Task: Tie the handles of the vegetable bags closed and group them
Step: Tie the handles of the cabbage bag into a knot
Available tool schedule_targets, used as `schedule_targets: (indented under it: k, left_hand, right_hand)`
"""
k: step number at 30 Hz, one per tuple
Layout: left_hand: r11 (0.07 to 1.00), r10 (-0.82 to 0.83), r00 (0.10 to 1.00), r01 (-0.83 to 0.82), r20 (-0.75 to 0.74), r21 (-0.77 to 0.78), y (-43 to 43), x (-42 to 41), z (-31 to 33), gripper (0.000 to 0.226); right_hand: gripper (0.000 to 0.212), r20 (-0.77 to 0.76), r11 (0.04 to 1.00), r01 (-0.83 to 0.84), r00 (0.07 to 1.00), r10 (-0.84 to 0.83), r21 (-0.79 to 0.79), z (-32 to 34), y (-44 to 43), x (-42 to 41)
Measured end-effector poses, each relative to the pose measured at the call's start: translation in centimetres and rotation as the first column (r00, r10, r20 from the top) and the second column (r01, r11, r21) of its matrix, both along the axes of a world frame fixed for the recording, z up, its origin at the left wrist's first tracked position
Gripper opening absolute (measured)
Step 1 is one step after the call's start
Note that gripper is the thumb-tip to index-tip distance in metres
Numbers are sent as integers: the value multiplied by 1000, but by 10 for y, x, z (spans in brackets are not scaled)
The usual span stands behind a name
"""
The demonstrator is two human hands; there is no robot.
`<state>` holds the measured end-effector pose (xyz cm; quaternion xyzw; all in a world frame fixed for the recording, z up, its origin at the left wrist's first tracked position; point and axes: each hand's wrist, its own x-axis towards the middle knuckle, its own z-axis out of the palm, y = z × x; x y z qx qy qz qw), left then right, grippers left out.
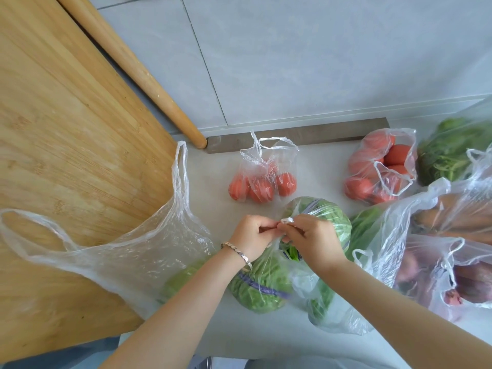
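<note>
Greens bag mid-counter, head view; left hand and right hand, fingers curled tight, pinch its twisted handles; risk: uneven pull tears thin plastic or half-knot slips; count: two tomato lots, small tomato bag, larger tomato bag, both untied.

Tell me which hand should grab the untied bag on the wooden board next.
Left, probably. The left hand is nearer the untied bag; the right hand would have to cross over it. Both pinch the greens bag's handles.
</note>
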<state>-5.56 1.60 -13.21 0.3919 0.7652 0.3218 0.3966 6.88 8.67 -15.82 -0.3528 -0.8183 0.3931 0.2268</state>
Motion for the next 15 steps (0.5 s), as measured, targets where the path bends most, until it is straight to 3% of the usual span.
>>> schedule_targets:
  k: [2, 5, 7, 9, 10, 12, 15]
  left_hand:
    - [999, 45, 999, -45, 0, 17, -2, 4, -4, 15]
    - [991, 123, 992, -124, 8, 55, -4, 9, -9, 11]
    - [992, 113, 993, -112, -23, 59, -3, 11, -11, 11]
    - [995, 92, 992, -89, -88, 47, -1, 12, -10, 13]
    - [995, 96, 991, -93, -97, 43, 0, 12, -10, 15]
    - [992, 127, 990, -126, -64, 22, 2, 12, -9, 19]
    - [979, 201, 979, -200, 28, -45, 5, 12, -6, 19]
  right_hand:
    - [25, -48, 983, 57, 997, -66, -173, 4, -2, -2]
    - [20, -56, 822, 128, 980, -191, -554, 5, 0, -3]
    - [15, -39, 739, 142, 974, -222, -659, 6, 2, -3]
    - [5, -28, 712, 166, 967, -253, -682, 9, 3, -3]
    - [13, -24, 721, 178, 965, -261, -670, 10, 3, -3]
    - [29, -21, 763, 165, 974, -228, -625, 13, 2, -1]
    - [28, -25, 865, 73, 995, -98, -496, 13, 2, 3]
